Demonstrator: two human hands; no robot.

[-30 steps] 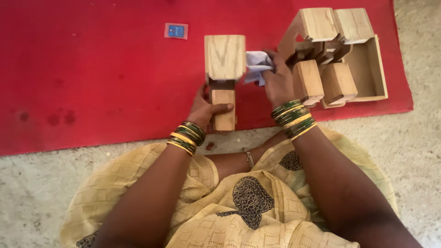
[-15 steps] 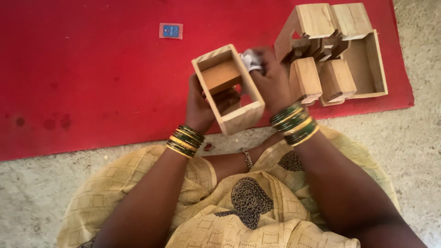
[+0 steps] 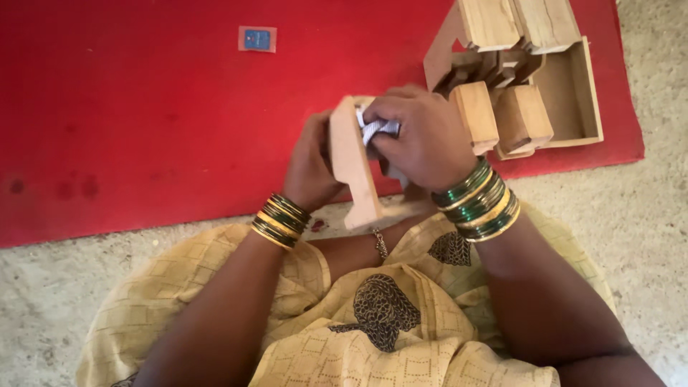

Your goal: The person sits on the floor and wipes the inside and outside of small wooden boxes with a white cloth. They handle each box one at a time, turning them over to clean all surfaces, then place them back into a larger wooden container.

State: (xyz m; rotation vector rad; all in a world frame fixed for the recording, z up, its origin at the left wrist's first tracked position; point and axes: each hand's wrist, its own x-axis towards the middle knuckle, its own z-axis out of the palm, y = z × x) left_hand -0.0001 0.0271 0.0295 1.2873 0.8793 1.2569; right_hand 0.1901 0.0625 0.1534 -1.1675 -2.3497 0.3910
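I hold a small open wooden box upright above my lap, its opening turned to the right. My left hand grips it from behind on the left side. My right hand is closed on a small grey-and-white cloth and presses it into the box's opening. Both wrists wear green and gold bangles.
A red mat covers the floor ahead. At the upper right on it stands a pile of similar wooden boxes, one lying open. A small blue square packet lies further up the mat. Grey stone floor surrounds the mat.
The box has been turned from facing up towards me to standing on edge with its opening to the right. My right hand has moved with the cloth into the opening.
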